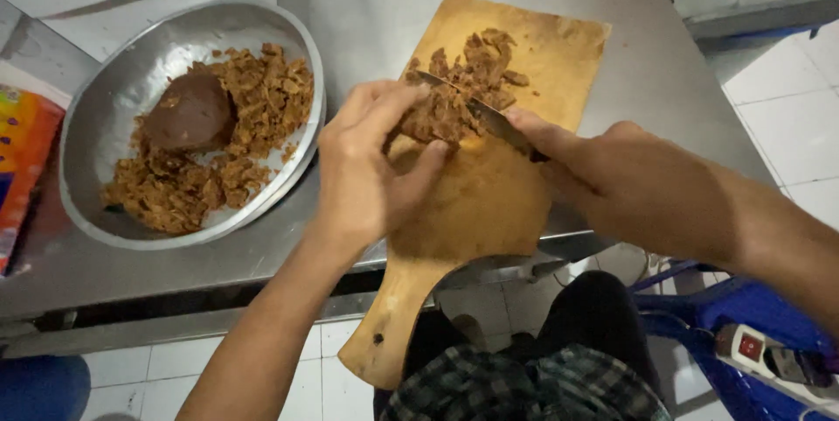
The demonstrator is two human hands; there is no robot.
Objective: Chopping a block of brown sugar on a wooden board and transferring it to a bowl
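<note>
A wooden cutting board (pixel 542 45) with a handle lies on the steel table, its handle hanging over the front edge. On it sits a pile of chopped brown food (pixel 468 80). My right hand (pixel 612 181) grips a knife (pixel 476 109) whose blade lies across the pile. My left hand (pixel 367 163) cups the near side of the pile, fingers on the brown bits beside the blade.
A large round metal bowl (pixel 131 80) stands to the left, holding more chopped brown bits and a dark brown lump (pixel 190 111). A colourful packet (pixel 22 155) lies at the far left. Below right are a blue stool (pixel 743 307) and a white power strip (pixel 769 355).
</note>
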